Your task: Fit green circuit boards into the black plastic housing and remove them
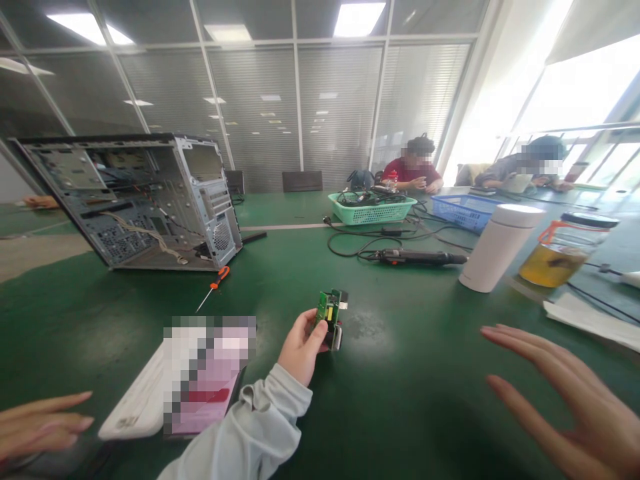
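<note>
My left hand [303, 347], in a light grey sleeve, grips a small green circuit board [321, 308] with the thumb pressed on its front. The board carries a yellow part and metal-cased pieces at its right side, and is held above the green table [400, 373]. At the right edge, close to the camera, my right hand [560, 400] is open, with fingers apart and nothing in them. Left of my sleeve lie a white object [145, 393], partly pixelated, and a phone with a pink screen [207, 407]. An orange-handled screwdriver [216, 283] rests beyond them.
An opened computer case [200, 200] stands at the left. Another person's hand [45, 423] reaches in at lower left. Farther back are a green basket [370, 212], blue basket [463, 210], black electric screwdriver [415, 257], white flask [495, 250] and jar [560, 257]. Two people sit behind.
</note>
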Motion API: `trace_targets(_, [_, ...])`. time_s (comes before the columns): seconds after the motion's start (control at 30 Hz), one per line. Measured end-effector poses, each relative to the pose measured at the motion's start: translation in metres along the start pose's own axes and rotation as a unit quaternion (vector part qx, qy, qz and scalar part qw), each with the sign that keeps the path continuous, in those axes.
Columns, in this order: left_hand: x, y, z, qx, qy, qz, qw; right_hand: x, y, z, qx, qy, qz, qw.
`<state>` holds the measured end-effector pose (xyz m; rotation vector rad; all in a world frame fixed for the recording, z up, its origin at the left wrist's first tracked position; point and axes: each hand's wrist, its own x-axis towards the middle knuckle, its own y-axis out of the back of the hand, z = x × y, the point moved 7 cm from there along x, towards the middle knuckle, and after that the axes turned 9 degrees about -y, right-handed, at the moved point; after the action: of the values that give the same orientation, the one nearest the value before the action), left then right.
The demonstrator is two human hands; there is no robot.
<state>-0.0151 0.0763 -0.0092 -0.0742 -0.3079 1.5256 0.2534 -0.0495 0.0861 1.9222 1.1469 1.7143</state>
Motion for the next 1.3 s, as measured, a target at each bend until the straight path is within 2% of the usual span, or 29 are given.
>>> trace_targets(0.07, [-0.002,-0.003,0.010,0.065,-0.046,-0.029,0.996,0.011,-0.015,-0.044,0.012,0.075,-0.021,0.997])
trace_targets(0.13, [-0.006,-0.007,0.025,0.168,-0.105,-0.067,0.978,0.021,-0.027,-0.081,0.018,0.124,-0.031,0.992])
trace_targets(0.17, [-0.009,-0.010,0.033,0.241,-0.136,-0.089,0.957,0.025,-0.032,-0.096,0.015,0.145,-0.032,0.989])
trace_targets(0.23, [-0.017,-0.020,0.047,0.376,-0.207,-0.134,0.893,0.029,-0.041,-0.117,-0.004,0.184,-0.031,0.982])
trace_targets(0.33, [-0.033,-0.037,0.065,0.461,-0.352,-0.185,0.794,0.030,-0.055,-0.127,-0.030,0.221,-0.024,0.975])
trace_targets(0.4, [-0.041,-0.045,0.070,0.477,-0.417,-0.205,0.746,0.029,-0.063,-0.124,-0.030,0.224,-0.027,0.974])
trace_targets(0.5, [-0.047,-0.050,0.072,0.496,-0.467,-0.209,0.701,0.027,-0.069,-0.117,-0.025,0.219,-0.027,0.975])
trace_targets(0.6, [-0.051,-0.051,0.075,0.504,-0.501,-0.198,0.675,0.024,-0.068,-0.116,-0.030,0.218,-0.008,0.975])
trace_targets(0.77, [-0.055,-0.051,0.082,0.495,-0.526,-0.188,0.666,0.022,-0.067,-0.117,-0.028,0.219,0.019,0.975])
trace_targets(0.93, [-0.052,-0.053,0.084,0.477,-0.507,-0.201,0.689,0.021,-0.066,-0.114,-0.023,0.219,0.037,0.975])
trace_targets(1.03, [-0.042,-0.047,0.071,0.491,-0.431,-0.208,0.728,0.021,-0.065,-0.112,-0.020,0.229,0.042,0.972])
trace_targets(1.17, [-0.021,-0.026,0.044,0.506,-0.276,-0.167,0.800,0.022,-0.064,-0.109,-0.009,0.222,0.034,0.974])
trace_targets(1.23, [-0.014,-0.018,0.032,0.509,-0.222,-0.161,0.816,0.022,-0.066,-0.105,0.022,0.199,0.026,0.979])
trace_targets(1.3, [-0.012,-0.015,0.026,0.514,-0.190,-0.164,0.820,0.023,-0.072,-0.096,0.095,0.141,-0.006,0.985])
